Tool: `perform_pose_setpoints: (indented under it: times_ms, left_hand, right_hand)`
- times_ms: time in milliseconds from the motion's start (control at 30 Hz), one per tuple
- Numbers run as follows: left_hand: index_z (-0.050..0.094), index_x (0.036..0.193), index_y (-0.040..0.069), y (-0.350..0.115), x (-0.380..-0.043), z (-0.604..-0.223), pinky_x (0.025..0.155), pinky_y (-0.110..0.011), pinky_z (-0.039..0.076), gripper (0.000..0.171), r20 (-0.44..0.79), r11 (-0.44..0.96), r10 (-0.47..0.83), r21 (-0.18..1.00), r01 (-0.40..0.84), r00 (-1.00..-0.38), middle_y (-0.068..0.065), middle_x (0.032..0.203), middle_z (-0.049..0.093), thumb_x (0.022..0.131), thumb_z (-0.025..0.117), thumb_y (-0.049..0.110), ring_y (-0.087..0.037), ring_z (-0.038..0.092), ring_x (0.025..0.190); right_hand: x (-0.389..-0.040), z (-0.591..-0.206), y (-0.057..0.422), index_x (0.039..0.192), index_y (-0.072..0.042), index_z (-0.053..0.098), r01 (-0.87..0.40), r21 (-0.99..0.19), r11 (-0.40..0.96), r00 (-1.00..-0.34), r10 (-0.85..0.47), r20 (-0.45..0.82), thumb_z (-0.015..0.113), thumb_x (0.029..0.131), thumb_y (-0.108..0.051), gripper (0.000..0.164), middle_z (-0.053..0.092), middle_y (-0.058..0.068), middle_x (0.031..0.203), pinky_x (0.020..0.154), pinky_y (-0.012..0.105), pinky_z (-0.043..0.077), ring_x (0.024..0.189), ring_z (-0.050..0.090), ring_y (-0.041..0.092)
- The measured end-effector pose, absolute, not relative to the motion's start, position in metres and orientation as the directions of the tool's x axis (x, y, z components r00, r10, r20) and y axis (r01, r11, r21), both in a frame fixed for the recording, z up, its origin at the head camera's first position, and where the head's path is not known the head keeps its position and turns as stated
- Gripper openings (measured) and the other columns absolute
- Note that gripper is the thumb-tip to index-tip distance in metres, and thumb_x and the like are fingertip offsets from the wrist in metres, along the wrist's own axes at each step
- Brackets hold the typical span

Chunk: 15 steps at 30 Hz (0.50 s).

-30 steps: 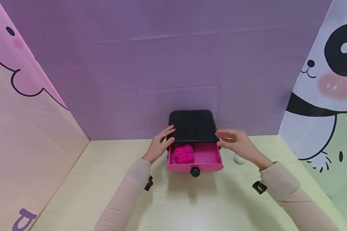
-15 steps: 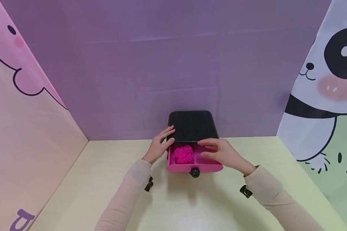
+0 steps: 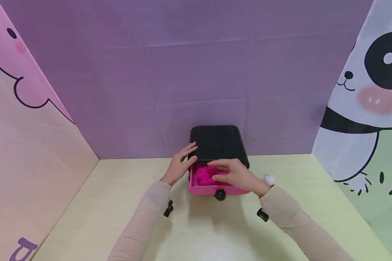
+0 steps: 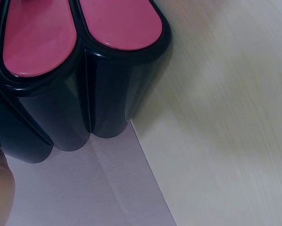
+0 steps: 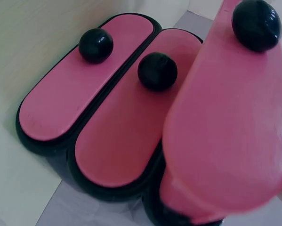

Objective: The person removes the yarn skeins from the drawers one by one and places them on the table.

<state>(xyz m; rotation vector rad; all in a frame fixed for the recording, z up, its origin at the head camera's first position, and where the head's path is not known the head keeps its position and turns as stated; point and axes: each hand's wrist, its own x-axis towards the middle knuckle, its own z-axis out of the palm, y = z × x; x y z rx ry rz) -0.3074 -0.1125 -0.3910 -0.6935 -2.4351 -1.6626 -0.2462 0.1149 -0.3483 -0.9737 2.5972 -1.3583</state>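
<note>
With 12 o'clock at the far side of the head view, a black cabinet [image 3: 218, 141] stands on the pale counter [image 3: 117, 203], up near a purple backdrop [image 3: 196, 72]. Its top pink drawer [image 3: 202, 190] is pulled out towards 6 o'clock, a round black knob [image 3: 220, 195] on its front. A ball of bright pink yarn [image 3: 204, 175] lies inside, towards the drawer's 9 o'clock end.

The left hand [image 3: 178, 166] rests at the cabinet's 8 o'clock edge, fingers extended and thumb spread away from them. The right hand [image 3: 240, 175] is over the drawer at the yarn's 3 o'clock, its fingers and thumb apart and pointing to 9 o'clock, the tips right by the yarn; whether they touch it is hard to tell from this angle.

The right wrist view shows a middle drawer [image 5: 126, 127] and a bottom drawer [image 5: 75, 89], both pushed in, each with a black knob like the top one's.

A small white ball [image 3: 269, 179] sits on the counter at the cabinet's 4 o'clock, just beyond the right wrist. A panda print [image 3: 379, 83] covers the side wall between 2 and 3 o'clock.
</note>
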Motion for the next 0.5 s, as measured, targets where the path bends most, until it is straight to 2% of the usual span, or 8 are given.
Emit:
perform_pose_setpoints:
  times_ms: [200,500]
  left_hand:
    - [0.049,0.134,0.014,-0.111,-0.306,-0.391,0.113,-0.045,0.02,0.044,0.363,0.283,0.303,0.849,0.447,-0.881,0.003,0.146,0.036,0.092,0.055,0.026,-0.018,0.024,0.139]
    - [0.048,0.134,0.016,-0.111,-0.303,-0.394,0.113,-0.044,0.021,0.044,0.35,0.294,0.289,0.853,0.431,-0.891,0.006,0.146,0.036,0.092,0.055,0.026,-0.015,0.025,0.138]
  right_hand:
    - [-0.249,-0.352,0.105,0.126,-0.006,0.055,-0.545,-0.72,0.429,-0.779,-0.576,0.247,0.069,0.08,-0.012,0.048,0.057,0.011,0.127,0.093,0.038,0.047,0.119,0.053,0.027]
    - [-0.252,-0.357,0.099,0.126,-0.011,0.057,-0.562,-0.59,0.58,-0.794,-0.577,0.189,0.072,0.078,-0.021,0.051,0.058,0.006,0.126,0.087,0.033,0.051,0.114,0.053,0.023]
